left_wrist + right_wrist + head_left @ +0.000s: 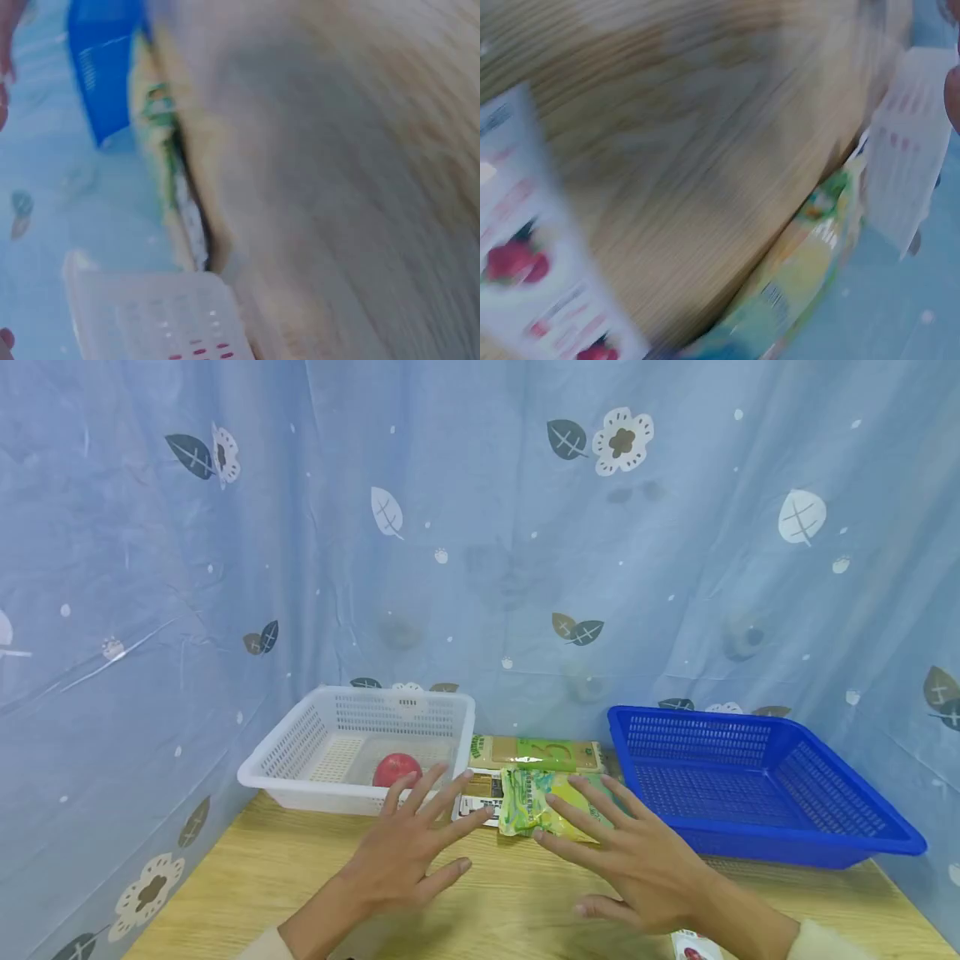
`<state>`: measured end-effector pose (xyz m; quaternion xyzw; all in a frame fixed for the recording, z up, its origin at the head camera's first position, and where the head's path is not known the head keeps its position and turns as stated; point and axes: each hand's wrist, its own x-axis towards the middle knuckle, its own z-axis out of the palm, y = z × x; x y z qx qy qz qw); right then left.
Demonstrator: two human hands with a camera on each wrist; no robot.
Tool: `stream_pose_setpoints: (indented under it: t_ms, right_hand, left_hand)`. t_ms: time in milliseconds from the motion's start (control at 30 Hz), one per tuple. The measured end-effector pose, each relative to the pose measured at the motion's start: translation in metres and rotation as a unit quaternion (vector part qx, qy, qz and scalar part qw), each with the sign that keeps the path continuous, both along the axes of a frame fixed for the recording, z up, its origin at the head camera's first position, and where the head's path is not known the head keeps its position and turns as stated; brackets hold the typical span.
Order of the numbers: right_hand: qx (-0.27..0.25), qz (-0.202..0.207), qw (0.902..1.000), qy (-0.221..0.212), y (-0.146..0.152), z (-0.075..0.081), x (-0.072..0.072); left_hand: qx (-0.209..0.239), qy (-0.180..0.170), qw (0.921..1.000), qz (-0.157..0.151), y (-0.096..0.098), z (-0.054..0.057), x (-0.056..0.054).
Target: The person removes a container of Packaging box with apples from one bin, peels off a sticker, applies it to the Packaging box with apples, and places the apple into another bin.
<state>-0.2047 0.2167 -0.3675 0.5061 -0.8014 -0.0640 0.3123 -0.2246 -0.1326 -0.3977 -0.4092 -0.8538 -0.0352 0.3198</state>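
Pale cuffs [821,941] sit nearest. Beyond them, mid-scene, a glossy, crinkled yellow-green packet [527,803] lies on the wood-grained table [517,906], between a perforated white basket [322,800] at left and a perforated blue basket [757,841] at right. Left hand [405,858] and right hand [645,864] are spread, gripping nothing; I cannot tell whether the right fingertips touch the packet.

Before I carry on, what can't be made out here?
- Head: red round item's underside, behind the white basket's front wall.
- Head: part of the yellow-green packet, behind the right hand.
- Head: fruit-printed packet, cut off by bottom edge.
- Right wrist: yellow-green packet's lettering, blurred.
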Motion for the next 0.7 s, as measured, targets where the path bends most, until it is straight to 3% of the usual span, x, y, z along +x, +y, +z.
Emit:
stream_pose_setpoints:
  t_ms: [167,367,467,567,700]
  right_hand:
    - [0.002,0.012,0.9999,-0.004,-0.027,0.0,0.0]
    - [-0.024,0.017,0.9994,-0.016,-0.058,0.003,-0.002]
    - [-0.048,0.015,0.9977,-0.046,-0.073,0.009,-0.006]
    - [-0.08,0.008,0.993,-0.086,-0.086,0.018,-0.012]
    - [-0.124,-0.005,0.9818,-0.144,-0.1,0.028,-0.022]
  left_hand:
    - [0.118,-0.009,0.9925,0.03,-0.009,0.001,0.003]
    - [0.237,0.01,0.9706,0.043,-0.026,0.0,0.003]
    - [0.31,0.041,0.9497,0.023,-0.035,0.001,0.001]
    - [0.375,0.078,0.9236,0.007,-0.042,0.0,-0.003]
    - [0.459,0.08,0.8846,0.027,-0.051,-0.004,-0.006]
